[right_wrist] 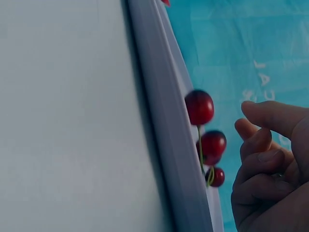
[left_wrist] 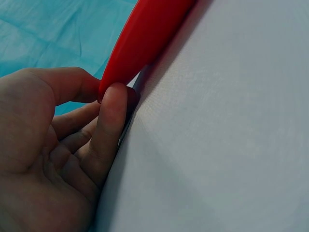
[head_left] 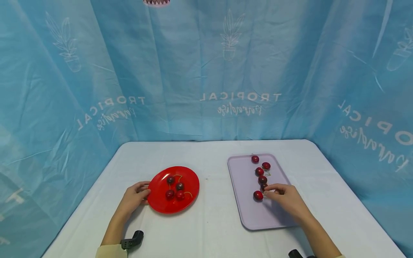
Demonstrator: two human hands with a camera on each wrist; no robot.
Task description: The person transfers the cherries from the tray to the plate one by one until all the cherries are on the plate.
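Note:
My left hand (head_left: pixel 133 197) pinches the left rim of a red plate (head_left: pixel 155 202). In the left wrist view, the plate's edge (left_wrist: pixel 140 43) sits between thumb and fingers, tilted up off the white cloth. Several dark red cherries with green stems lie on the plate, one cherry (head_left: pixel 180 195) near its middle. My right hand (head_left: pixel 285 200) hovers over a lilac tray (head_left: pixel 258 220), fingertips close to a cherry (head_left: pixel 258 195). The right wrist view shows the fingers bent, with nothing visible between them and a gap to the cherries (right_wrist: pixel 213 145).
More cherries, one of them a cherry (head_left: pixel 255 159) at the far end, form a rough line along the tray. A white cloth (head_left: pixel 213 215) covers the table. Blue printed curtains (head_left: pixel 180 79) hang behind it and at both sides.

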